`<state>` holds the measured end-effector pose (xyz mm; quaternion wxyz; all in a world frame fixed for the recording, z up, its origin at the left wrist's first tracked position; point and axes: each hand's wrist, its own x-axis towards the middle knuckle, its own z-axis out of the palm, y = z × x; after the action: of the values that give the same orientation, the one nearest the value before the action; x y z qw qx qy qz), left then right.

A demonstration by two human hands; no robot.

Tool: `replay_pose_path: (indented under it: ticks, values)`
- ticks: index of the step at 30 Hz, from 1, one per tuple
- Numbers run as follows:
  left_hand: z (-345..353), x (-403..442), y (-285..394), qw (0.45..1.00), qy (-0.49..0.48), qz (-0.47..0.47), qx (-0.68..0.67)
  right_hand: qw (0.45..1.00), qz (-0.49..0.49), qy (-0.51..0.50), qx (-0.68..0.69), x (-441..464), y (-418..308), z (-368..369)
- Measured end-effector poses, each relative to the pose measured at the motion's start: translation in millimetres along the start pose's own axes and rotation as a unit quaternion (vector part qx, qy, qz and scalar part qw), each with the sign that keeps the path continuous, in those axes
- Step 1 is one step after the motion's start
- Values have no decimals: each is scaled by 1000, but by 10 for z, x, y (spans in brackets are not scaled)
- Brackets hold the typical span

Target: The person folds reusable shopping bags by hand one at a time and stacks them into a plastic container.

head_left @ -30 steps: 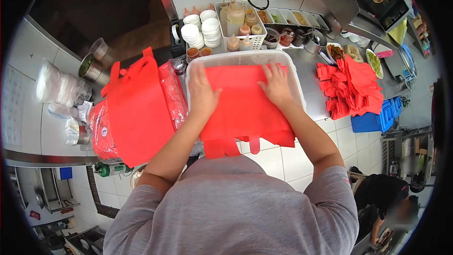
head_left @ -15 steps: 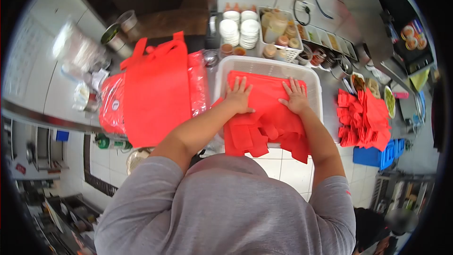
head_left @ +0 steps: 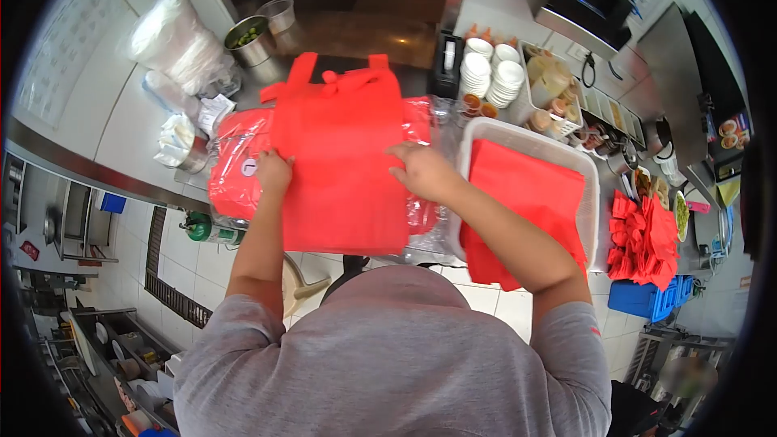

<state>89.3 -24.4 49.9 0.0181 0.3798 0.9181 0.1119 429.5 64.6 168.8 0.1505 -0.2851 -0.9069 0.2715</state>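
Note:
A flat red fabric bag [head_left: 344, 194] with straps at its far end lies on clear plastic packaging [head_left: 235, 154] that holds more red fabric. My left hand [head_left: 275, 171] is at the bag's left edge, fingers curled against it. At the right edge my right hand [head_left: 425, 171] touches the bag with its fingertips, index finger and thumb apart. What lies beneath the fingers of both hands is partly hidden. Right of my right hand, more red bags [head_left: 526, 186] lie in a white plastic basket [head_left: 592, 194], some hanging over its near side.
A pile of red fabric pieces [head_left: 643, 235] sits at the far right, above a blue crate [head_left: 635, 298]. Stacked white lids [head_left: 490, 73] and a sauce-bottle basket [head_left: 558, 85] stand behind. A metal pot [head_left: 249, 42] and plastic-wrapped goods [head_left: 178, 48] are at left.
Both hands have left the red bags in the white basket and moved left to the bag on the plastic packaging. The view has turned left. The bags in the basket now lie flatter.

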Motion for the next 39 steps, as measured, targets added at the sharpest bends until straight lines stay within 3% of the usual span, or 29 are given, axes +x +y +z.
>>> replay_pose_path:
  ticks: [3,4,6,8,10,12,13,17,19,20,21,22,23,24,25,26,28,29,31,32,34,36,37,38,39]
  values:
    - [107,78,-269,990,81,56,-104,978,137,67,-139,490,416,825]
    - [117,116,-309,990,79,54,-106,978,137,64,-142,588,537,1037]
    - [142,171,-380,985,53,25,-164,925,304,170,-150,703,718,1349]
    - [187,278,-464,980,67,30,-188,924,308,191,-124,729,840,1447]
    - [221,378,-510,972,10,13,-235,919,316,213,-96,725,837,1436]
    - [207,414,-530,968,-16,22,-249,880,374,292,-8,726,834,1365]
    - [175,432,-520,964,-40,32,-261,878,406,251,47,736,829,1302]
    - [102,457,-451,938,-53,89,-330,877,386,284,-33,722,812,1277]
    - [92,480,-399,838,-80,33,-538,879,302,343,-137,723,606,1174]
    - [44,491,-394,837,-84,35,-539,877,306,344,-140,737,521,1125]
    - [-168,477,-352,772,-154,-43,-615,856,328,395,61,757,476,1081]
    - [-272,470,-320,691,-220,-121,-678,796,336,431,260,755,403,1011]
    - [-189,531,-313,638,-187,-62,-745,794,339,433,258,719,338,907]
    - [-302,603,-266,637,-191,-57,-745,771,291,449,346,699,228,713]
    - [-545,656,-201,645,-160,12,-747,740,239,461,428,661,132,504]
    - [-800,662,-133,649,-130,79,-745,746,200,446,452,539,101,250]
    - [-1329,612,59,634,-166,135,-743,734,171,439,489,278,-136,-302]
    - [-1633,516,194,632,-170,137,-744,759,158,439,454,88,-233,-575]
    - [-2142,229,547,671,-162,236,-684,776,100,461,419,-330,-416,-1035]
    - [-2241,104,701,667,-166,238,-686,789,98,493,354,-563,-529,-1225]
    - [-2370,-152,1021,727,-157,311,-592,797,142,552,198,-1124,-739,-1577]
    - [-2474,-511,1317,730,-87,480,-478,766,133,626,61,-1698,-909,-1853]
    - [-2401,-722,1510,676,-75,530,-506,775,119,620,-36,-2018,-1034,-2001]
    - [-2312,-955,1708,619,-62,575,-531,744,105,657,-67,-2272,-1141,-2084]
    - [-2257,-1250,1856,563,-260,506,-600,729,104,672,-73,-2598,-1151,-2213]
